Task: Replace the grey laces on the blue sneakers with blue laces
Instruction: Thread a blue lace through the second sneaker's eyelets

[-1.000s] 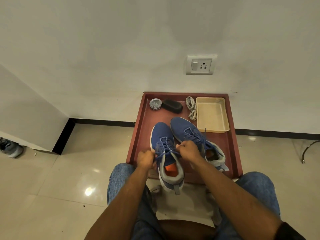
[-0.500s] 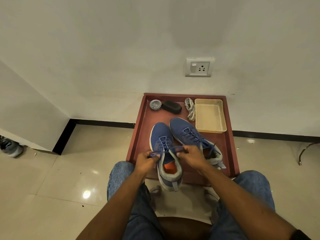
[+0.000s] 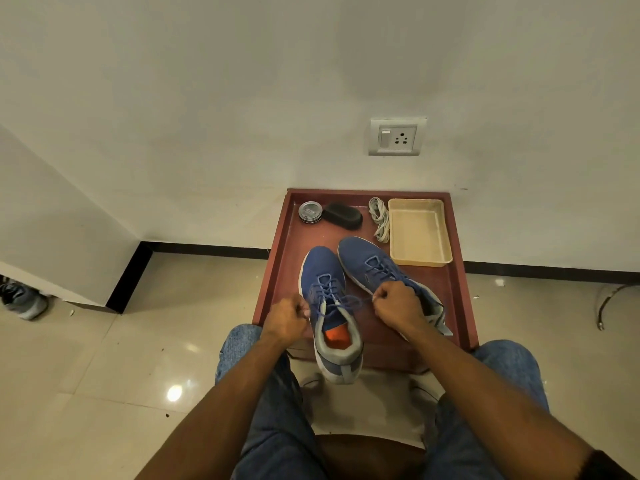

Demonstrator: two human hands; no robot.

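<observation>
Blue lace [image 3: 341, 299] of near blue mesh sneaker [image 3: 329, 306] is pinched at both ends, left hand [image 3: 289, 318] and right hand [image 3: 398, 304] pulled apart, likely for tension. Second sneaker [image 3: 370, 263] beyond right grip; discarded grey laces [image 3: 380, 218] well beyond, on maroon tray [image 3: 457, 271].
</observation>
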